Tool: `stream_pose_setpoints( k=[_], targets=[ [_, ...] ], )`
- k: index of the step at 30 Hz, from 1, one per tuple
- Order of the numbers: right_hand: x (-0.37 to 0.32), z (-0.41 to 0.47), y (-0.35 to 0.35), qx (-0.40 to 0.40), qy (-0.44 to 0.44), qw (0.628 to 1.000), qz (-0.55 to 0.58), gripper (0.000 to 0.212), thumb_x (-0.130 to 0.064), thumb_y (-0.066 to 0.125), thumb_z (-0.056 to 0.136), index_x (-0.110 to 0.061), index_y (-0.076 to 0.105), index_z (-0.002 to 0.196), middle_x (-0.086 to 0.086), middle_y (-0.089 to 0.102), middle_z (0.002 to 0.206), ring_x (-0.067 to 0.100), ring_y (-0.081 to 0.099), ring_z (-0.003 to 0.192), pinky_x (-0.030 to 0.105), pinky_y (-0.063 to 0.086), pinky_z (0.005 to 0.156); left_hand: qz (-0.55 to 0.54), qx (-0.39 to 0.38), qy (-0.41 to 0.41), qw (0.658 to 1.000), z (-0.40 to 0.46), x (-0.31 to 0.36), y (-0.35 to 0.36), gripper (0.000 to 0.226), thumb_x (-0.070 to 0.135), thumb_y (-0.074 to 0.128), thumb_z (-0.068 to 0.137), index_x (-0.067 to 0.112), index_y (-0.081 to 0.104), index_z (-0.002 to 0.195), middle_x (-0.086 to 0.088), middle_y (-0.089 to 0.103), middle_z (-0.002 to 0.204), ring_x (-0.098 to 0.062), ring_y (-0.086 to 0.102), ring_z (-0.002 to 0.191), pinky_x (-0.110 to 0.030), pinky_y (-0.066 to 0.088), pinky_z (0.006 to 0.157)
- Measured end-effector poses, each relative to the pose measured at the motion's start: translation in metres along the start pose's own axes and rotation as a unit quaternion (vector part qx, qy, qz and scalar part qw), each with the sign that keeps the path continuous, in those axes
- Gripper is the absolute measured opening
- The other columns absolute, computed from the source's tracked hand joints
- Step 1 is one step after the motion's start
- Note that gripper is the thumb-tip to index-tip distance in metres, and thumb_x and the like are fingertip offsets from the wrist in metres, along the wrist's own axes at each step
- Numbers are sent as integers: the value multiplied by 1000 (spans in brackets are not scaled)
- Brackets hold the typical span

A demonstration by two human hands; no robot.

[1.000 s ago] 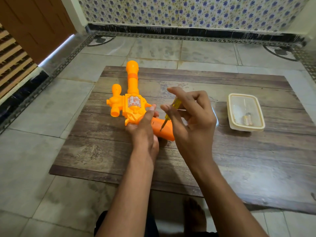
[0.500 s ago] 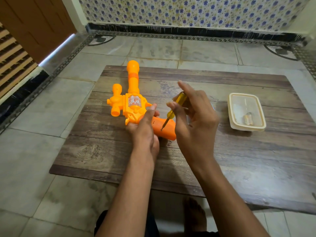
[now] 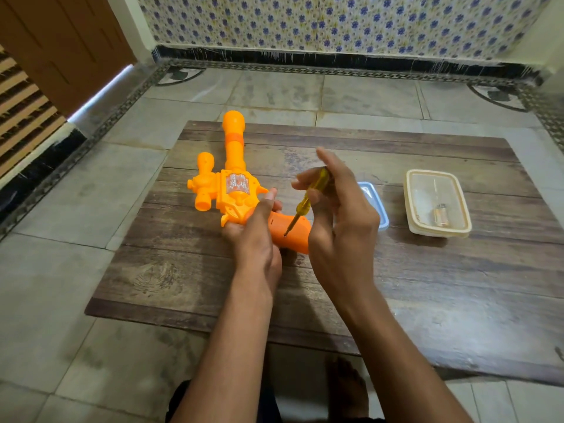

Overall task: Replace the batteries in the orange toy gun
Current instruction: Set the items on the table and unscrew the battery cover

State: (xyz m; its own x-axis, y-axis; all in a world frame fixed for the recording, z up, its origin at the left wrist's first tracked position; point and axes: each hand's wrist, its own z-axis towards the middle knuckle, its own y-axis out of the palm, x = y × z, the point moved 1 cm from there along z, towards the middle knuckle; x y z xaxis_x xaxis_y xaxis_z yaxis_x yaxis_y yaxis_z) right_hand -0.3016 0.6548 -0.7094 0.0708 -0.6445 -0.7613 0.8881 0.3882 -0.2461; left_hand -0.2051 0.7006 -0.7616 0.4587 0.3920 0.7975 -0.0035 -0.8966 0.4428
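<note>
I see the gun point(image 3: 233, 190) lying on the board point(image 3: 427, 285) left of centre in the frame, its barrel pointing toward the upper edge and its darker orange grip point(image 3: 290, 232) angled toward the lower right. My left hand point(image 3: 256, 236) is closed around the gun where the body meets the grip, thumb lying along the top, pressing it against the board. My right hand point(image 3: 338, 215) sits just right of the grip, fingers pinched together on the yellow handle of a screwdriver point(image 3: 305, 199). The tool slants down to the left, and its metal tip touches the upper face of the grip, near a small dark slot.

Behind my right hand, a blue-rimmed lid point(image 3: 374, 203) shows partly, lying flat on the board. Further right, well apart from the gun, stands a cream tub point(image 3: 436, 203); inside it I can make out one battery point(image 3: 439, 216) near its lower edge. I cannot tell whether there is anything else in it.

The board rests on a grey tiled floor point(image 3: 61, 285), with a patterned wall across the top of the frame.
</note>
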Motion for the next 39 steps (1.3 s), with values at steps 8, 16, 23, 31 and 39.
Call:
stream_pose_setpoints(
  k=[8,16,23,31,39],
  targets=[
    [1,2,2,16,20,999,-18,41,-5,76,92,-6,65,131,10,52,103,18,59,90,35,58,77,-9,-5,-2,1000,-1,1,0,21,0,77,85,15,64,79,-3,71,68,-20,67,68,-42,57,78],
    [1,-4,8,2,54,997,52,43,8,55,94,-6,53,134,3,68,118,21,73,95,50,57,82,4,17,-4,1000,-5,0,3,22,0,78,84,13,61,82,-7,68,70,-18,65,60,-31,57,54],
    [3,1,2,29,7,1000,-5,43,0,77,88,-5,66,130,11,55,106,15,62,91,24,58,79,-5,-3,1,1000,-6,2,2,23,0,77,85,18,62,82,4,72,62,-16,69,67,-43,59,76],
    [3,0,2,3,10,1000,18,46,2,72,91,-7,63,136,10,57,115,22,65,101,29,59,80,0,-6,2,1000,-8,1,1,20,2,79,84,16,65,85,2,74,68,-16,72,68,-46,61,80],
    [8,3,1,5,17,1000,24,52,8,64,90,-6,59,140,7,66,108,19,68,99,40,59,84,0,-25,0,1000,-7,3,2,17,4,80,84,14,67,88,-4,74,73,-19,68,71,-46,58,80]
  ],
)
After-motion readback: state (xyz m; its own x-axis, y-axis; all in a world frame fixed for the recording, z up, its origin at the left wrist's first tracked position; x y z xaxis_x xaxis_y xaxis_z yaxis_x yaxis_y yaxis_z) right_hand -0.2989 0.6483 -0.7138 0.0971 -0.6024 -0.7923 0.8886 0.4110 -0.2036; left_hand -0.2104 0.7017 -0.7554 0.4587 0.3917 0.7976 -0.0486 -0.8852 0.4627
